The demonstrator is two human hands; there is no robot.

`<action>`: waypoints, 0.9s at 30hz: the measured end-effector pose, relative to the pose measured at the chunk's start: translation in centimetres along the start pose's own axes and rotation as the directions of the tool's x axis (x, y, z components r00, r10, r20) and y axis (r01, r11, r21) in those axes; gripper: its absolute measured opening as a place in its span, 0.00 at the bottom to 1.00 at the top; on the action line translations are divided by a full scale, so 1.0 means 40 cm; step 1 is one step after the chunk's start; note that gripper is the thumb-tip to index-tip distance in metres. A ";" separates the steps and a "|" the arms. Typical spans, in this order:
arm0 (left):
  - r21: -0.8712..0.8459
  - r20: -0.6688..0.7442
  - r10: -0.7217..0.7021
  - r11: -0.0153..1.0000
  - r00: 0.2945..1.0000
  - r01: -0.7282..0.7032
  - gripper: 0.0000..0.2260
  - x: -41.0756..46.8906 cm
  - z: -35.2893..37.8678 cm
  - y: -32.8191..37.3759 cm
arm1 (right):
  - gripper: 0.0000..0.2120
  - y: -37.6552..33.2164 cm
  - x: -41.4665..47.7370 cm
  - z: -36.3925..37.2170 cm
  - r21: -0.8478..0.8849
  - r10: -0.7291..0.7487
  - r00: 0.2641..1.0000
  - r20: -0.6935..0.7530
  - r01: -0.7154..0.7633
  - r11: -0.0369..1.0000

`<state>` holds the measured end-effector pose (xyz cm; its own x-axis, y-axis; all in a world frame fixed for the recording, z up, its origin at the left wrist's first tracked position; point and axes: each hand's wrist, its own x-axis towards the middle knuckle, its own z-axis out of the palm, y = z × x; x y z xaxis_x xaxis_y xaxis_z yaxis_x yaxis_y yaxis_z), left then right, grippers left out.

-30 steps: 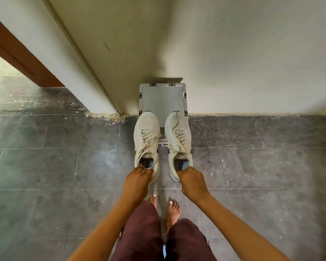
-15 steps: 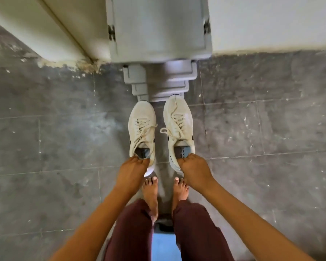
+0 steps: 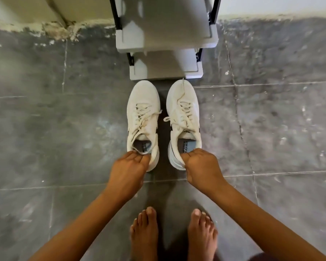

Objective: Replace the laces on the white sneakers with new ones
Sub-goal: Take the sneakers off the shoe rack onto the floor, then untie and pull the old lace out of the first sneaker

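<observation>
The left hand (image 3: 127,172) is pinching the heel rim of the left white sneaker (image 3: 142,102), its fingers (image 3: 134,155) curling over the collar. The right hand (image 3: 201,166) is gripping the heel of the right white sneaker (image 3: 183,98) likewise. Both sneakers are lying side by side, slightly apart, over the grey tiled floor (image 3: 64,129), toes pointing at a grey stepped stand (image 3: 166,40), with laces (image 3: 141,113) threaded and their ends trailing loose.

Left sneaker (image 3: 142,113) beside right sneaker (image 3: 184,113), toes near stool (image 3: 166,70); left hand (image 3: 126,172), right hand (image 3: 201,166) on their heels; feet (image 3: 145,234) behind.
</observation>
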<state>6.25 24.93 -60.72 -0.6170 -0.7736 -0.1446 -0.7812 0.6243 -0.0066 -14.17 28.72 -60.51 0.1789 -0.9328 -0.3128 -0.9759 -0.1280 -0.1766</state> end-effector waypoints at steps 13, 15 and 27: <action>0.043 0.126 -0.084 0.996 0.988 0.080 0.11 -0.062 0.014 0.034 | 0.12 -0.041 -0.067 0.064 -0.093 -0.059 0.998 0.013 0.060 0.994; 0.053 0.145 -0.109 0.993 0.983 0.102 0.11 -0.066 0.015 0.039 | 0.12 -0.040 -0.065 0.069 -0.090 -0.051 0.999 -0.001 0.051 0.995; -0.222 0.198 -0.201 0.944 0.959 0.243 0.18 -0.133 -0.125 0.058 | 0.22 -0.060 -0.122 -0.050 0.139 -0.024 0.999 0.039 0.018 0.990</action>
<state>7.24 29.94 -55.01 -0.4162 -0.8458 -0.3338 -0.9089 0.3769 0.1784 -12.95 32.92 -56.68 0.2069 -0.9155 -0.3449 -0.9458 -0.0969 -0.3101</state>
